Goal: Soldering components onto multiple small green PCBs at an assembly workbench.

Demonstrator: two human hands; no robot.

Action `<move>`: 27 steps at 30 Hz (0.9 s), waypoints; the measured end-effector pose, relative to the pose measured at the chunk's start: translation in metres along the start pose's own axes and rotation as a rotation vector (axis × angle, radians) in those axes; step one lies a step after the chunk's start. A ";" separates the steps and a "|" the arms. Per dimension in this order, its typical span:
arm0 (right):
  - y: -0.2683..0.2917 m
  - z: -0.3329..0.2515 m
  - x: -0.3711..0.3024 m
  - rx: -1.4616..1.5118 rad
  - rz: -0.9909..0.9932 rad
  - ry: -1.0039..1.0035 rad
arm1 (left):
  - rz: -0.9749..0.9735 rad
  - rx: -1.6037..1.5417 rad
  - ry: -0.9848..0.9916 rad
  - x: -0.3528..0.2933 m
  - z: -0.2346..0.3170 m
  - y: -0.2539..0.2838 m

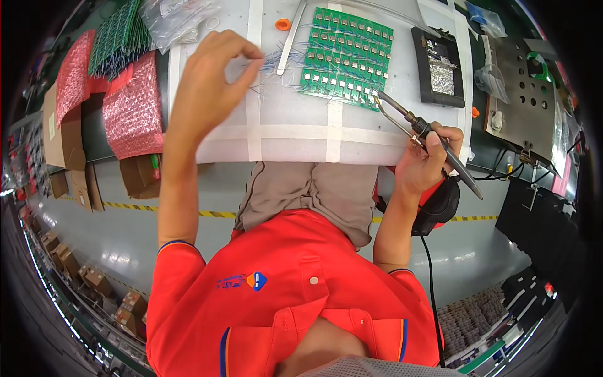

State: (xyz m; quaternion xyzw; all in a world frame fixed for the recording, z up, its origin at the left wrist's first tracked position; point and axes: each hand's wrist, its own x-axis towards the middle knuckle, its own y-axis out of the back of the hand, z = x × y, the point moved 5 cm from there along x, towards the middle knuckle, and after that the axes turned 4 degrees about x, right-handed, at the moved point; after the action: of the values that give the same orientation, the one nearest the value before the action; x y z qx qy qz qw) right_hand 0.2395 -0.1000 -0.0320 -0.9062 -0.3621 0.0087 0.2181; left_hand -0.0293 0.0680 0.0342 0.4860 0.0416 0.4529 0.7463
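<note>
My right hand (433, 154) grips a soldering iron (411, 118) with a thin curved metal tube beside its shaft. The iron's tip lies at the near right corner of a green circuit board panel (345, 60); whether it touches is too small to tell. Rows of small silvery parts cover the panel, with fine wires between them. Left of it, above the table, my left hand (213, 81) is closed, thumb and forefinger nearly together. Anything between those fingertips is too fine to make out. Loose thin wires (269, 65) lie beside them, next to a pale flat strip (291, 41).
A black tray (440, 69) of small metal parts stands right of the panel. Stacked green boards (119, 44), pink bubble wrap (133, 107) and a clear plastic bag (176, 22) lie at the left. A perforated metal box (521, 94) and black cables are at the right.
</note>
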 end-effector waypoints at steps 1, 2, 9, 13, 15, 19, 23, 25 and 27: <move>0.001 0.000 0.000 -0.015 0.010 0.003 | -0.087 0.062 0.034 0.000 -0.006 0.004; 0.002 0.001 0.001 -0.030 0.020 0.006 | -0.175 0.123 0.068 0.000 -0.010 0.004; 0.005 0.003 0.001 -0.013 0.016 0.011 | -0.228 0.139 -0.068 0.010 -0.009 -0.002; 0.001 0.001 0.000 -0.019 0.028 -0.013 | -0.165 0.134 -0.150 0.023 -0.013 -0.014; 0.000 0.001 0.000 -0.018 0.031 -0.019 | -0.161 0.128 -0.152 0.026 -0.017 -0.018; 0.000 0.000 0.000 -0.016 0.027 -0.013 | -0.226 0.099 -0.172 0.029 -0.020 -0.024; -0.001 -0.001 0.000 -0.019 0.018 0.002 | -0.294 -0.002 -0.110 0.033 -0.025 -0.028; -0.001 0.000 0.000 -0.019 0.017 0.004 | -0.304 0.030 -0.120 0.034 -0.025 -0.030; -0.002 0.001 0.000 -0.019 0.016 0.006 | -0.314 0.062 -0.132 0.034 -0.026 -0.031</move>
State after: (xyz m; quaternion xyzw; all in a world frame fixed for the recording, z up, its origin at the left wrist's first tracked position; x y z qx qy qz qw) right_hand 0.2383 -0.0986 -0.0322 -0.9111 -0.3543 0.0042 0.2105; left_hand -0.0024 0.1067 0.0102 0.5248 0.0818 0.2967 0.7936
